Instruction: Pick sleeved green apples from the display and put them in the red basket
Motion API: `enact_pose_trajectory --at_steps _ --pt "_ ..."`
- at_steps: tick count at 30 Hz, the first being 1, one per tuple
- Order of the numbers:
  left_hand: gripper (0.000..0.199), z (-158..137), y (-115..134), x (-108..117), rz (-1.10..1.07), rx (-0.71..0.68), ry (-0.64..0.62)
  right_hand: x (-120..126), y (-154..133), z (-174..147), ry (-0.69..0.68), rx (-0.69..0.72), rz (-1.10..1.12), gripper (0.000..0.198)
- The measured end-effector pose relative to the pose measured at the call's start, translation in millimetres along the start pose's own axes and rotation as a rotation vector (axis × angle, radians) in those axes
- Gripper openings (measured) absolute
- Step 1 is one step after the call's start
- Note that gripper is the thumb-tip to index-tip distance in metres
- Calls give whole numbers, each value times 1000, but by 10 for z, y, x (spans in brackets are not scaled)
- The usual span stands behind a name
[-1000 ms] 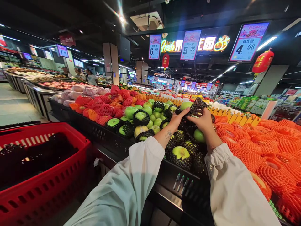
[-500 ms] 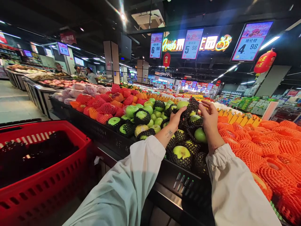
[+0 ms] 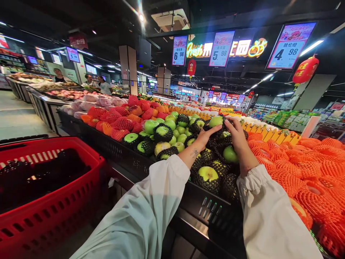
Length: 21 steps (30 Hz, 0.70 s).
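A green apple is held above the pile between my two hands, with black foam netting against its sides and below it. My left hand grips the apple from the left, its thumb lying along the front. On the other side my right hand has its fingertips closed on the netting at the apple's right edge; the fingers behind are hidden. Below my wrists lie more green apples, among them a netted one near the front rim and a mostly bare one.
The black display bin runs across in front of me. Red-netted fruit is piled to the left, orange-netted fruit to the right. A red shopping basket holding dark items stands at lower left. Several people are in the background.
The apple has shifted slightly right, against the netting. My right hand has moved left and its fingers have closed in, so both hands now meet at the apple.
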<state>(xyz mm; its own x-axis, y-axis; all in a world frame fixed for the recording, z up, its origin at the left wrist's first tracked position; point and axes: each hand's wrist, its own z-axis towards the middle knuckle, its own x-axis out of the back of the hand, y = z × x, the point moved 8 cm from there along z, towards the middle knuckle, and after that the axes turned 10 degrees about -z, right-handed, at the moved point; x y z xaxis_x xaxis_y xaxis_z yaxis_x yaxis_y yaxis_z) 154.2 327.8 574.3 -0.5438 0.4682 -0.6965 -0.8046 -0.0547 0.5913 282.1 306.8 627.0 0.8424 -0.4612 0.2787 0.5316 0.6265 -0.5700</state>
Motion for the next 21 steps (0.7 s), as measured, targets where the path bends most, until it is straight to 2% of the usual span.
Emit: enact_pose_trajectory --at_steps 4,7,9,12,15,17,19,21 --pt "25 -8 6 43 16 18 59 -159 -122 -80 -162 0 110 73" --pt "30 -15 9 0 37 26 7 -159 -205 -102 -169 63 43 91" --pt "33 -7 7 -25 60 15 -37 -116 -226 -100 -126 113 -40 89" --pt "31 51 28 29 115 -51 -24 -46 -218 -98 -45 143 -124 81" --pt "28 137 125 175 155 -176 89 10 -268 -112 24 197 -191 76" --pt "33 176 172 261 151 -206 160 23 -351 -127 42 279 -258 73" --pt "42 201 143 277 151 -124 155 3 -434 -142 17 370 -320 71" --pt "51 191 75 234 176 5 94 -49 -489 -154 -52 444 -359 70"
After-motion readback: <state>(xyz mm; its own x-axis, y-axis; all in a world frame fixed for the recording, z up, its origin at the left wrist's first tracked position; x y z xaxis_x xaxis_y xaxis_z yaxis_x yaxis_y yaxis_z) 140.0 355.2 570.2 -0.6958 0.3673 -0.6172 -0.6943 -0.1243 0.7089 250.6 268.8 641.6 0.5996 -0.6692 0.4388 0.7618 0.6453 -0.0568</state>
